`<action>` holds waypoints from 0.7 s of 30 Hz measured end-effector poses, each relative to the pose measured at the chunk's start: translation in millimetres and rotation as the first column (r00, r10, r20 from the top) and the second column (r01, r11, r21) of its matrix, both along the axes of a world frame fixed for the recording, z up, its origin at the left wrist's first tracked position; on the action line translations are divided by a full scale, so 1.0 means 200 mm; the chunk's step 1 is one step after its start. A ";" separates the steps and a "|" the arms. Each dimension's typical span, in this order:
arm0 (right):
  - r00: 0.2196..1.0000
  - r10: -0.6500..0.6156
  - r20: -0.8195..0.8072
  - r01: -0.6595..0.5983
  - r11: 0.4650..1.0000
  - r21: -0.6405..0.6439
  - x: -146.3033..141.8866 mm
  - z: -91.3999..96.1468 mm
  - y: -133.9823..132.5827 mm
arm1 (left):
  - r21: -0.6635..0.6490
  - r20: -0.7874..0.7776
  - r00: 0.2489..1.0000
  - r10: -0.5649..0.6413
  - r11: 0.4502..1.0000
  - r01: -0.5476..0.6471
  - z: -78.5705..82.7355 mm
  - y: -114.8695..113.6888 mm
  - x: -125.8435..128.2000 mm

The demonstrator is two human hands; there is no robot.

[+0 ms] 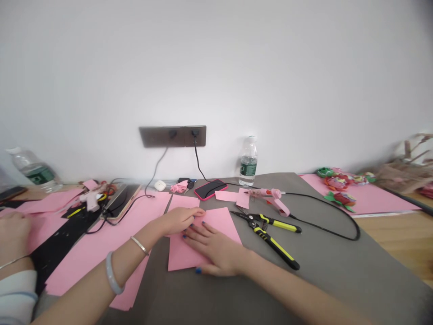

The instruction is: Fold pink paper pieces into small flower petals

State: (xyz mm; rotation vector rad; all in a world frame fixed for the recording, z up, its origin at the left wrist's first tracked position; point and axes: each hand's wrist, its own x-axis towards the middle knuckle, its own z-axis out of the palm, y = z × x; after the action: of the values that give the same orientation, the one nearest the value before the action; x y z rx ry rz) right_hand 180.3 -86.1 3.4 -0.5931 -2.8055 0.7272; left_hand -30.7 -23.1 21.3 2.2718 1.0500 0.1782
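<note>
A pink paper sheet point(184, 253) lies on a grey mat point(338, 266), and both my hands rest on it. My left hand point(181, 220) lies across its upper edge, wearing a pale bangle and a thin bracelet on the wrist. My right hand point(216, 250) presses flat on the sheet with its fingers spread. Neither hand visibly grips anything. Yellow-and-black pliers point(267, 234) lie just to the right of the sheet. Beyond them is a pink glue gun point(279, 201) with a black cord.
A phone in a pink case point(210, 189) and pink paper scraps lie ahead. Another person's hand point(13, 234) rests on pink paper at far left, near a second glue gun point(90, 202) and a tablet point(122, 201). Water bottles, wall sockets and paper flowers point(338, 187) stand beyond.
</note>
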 end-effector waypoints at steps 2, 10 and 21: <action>1.000 0.017 0.012 -0.017 0.999 -0.033 -0.02 -0.02 -0.08 | 0.003 -0.001 1.000 0.002 1.000 -0.002 0.01 0.00 0.01; 0.955 -0.035 -0.296 -0.083 0.922 -0.377 0.01 0.10 -0.20 | 0.012 -0.017 1.000 -0.014 1.000 0.014 0.03 -0.01 0.01; 1.000 0.016 -0.013 -0.018 0.990 -0.138 -0.14 0.01 -0.32 | 0.014 -0.008 1.000 0.020 1.000 -0.020 0.03 -0.02 0.02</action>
State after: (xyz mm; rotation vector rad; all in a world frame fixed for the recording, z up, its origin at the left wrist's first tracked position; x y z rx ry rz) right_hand 151.4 -149.7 4.5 -0.5859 -2.7694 0.9316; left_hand -26.5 -27.6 27.5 2.2770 1.0797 0.1850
